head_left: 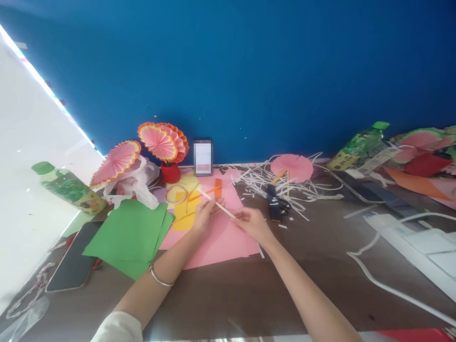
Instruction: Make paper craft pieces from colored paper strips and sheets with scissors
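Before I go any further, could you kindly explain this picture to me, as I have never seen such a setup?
No machine here: a person wears a camera on the head, looking forward and down. Their bare right hand holds one end of a thin pale strip; the left hand is against it farther along, its grip unclear. Beneath lie pink sheets on a dark table, with green sheets to the left and tangled white strips to the right.
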